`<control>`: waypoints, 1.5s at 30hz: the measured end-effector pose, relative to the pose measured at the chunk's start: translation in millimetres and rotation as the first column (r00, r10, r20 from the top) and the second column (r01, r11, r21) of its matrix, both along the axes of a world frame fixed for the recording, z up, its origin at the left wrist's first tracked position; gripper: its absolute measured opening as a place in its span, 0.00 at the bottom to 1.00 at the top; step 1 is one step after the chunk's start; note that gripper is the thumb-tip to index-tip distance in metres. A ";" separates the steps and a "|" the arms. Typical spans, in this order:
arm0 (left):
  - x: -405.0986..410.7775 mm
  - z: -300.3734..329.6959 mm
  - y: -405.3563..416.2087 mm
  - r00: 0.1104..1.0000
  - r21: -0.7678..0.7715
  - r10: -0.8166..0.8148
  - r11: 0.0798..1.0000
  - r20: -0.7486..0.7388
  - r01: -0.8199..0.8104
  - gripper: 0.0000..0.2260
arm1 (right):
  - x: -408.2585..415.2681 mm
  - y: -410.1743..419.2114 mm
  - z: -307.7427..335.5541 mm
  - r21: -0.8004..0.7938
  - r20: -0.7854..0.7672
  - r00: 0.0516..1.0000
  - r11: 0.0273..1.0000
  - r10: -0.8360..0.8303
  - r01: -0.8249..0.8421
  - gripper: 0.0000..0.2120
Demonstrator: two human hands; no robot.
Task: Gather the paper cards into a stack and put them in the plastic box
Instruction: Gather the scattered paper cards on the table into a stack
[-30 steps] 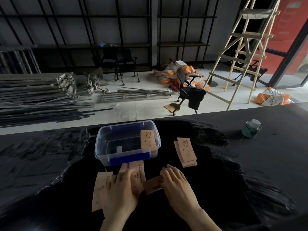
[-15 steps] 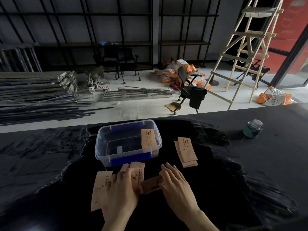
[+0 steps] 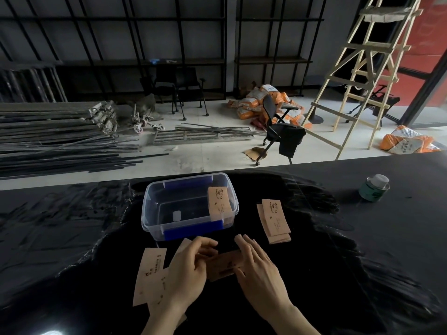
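Surface (image 3: 72,238): black, carries everything.
Box (image 3: 154,209): clear plastic, one card (image 3: 219,203) leaning inside at right.
Hands: left hand (image 3: 187,274) and right hand (image 3: 258,269) together grasp one card (image 3: 222,263).
Other cards: small pile (image 3: 275,220) right of box, loose cards (image 3: 150,272) under left hand.

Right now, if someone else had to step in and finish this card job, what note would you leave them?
Left hand and right hand: both on one card between them on the black table; who grips it is unclear.
Plastic box: open, in front of the hands, one card leaning inside.
Loose cards: by and under the left hand.
Small pile: right of the box.
Done: one card in the box. Left: stack the rest and put them in.
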State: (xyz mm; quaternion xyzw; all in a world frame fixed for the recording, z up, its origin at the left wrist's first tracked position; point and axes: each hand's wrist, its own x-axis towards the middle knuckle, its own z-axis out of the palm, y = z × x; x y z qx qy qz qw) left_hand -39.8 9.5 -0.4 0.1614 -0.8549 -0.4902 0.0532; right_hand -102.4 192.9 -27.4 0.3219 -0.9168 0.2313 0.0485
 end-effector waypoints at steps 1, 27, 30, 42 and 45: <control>-0.6 1.0 5.7 1.000 0.043 -0.005 0.999 -0.028 0.006 0.22 | 0.2 -1.1 0.4 0.000 0.022 1.000 1.000 0.010 -0.010 0.37; 56.7 -15.0 -38.1 0.842 -0.526 0.467 0.804 0.270 -0.277 0.34 | -10.1 -25.2 4.3 0.237 0.036 0.977 0.948 0.210 -0.213 0.24; 58.0 -18.1 -37.4 0.881 -0.388 0.446 0.849 0.160 -0.360 0.37 | -8.7 -24.4 6.3 0.230 0.043 0.972 0.944 0.231 -0.235 0.22; 17.1 14.5 -25.4 0.974 -0.181 0.168 0.964 -0.153 -0.195 0.23 | -7.0 -22.0 6.8 0.121 0.077 0.972 0.965 0.224 -0.232 0.14; 1.1 14.7 -13.5 0.991 -0.170 0.065 0.982 -0.117 -0.085 0.23 | -5.0 -21.2 7.7 0.070 0.127 0.982 0.987 0.137 -0.146 0.21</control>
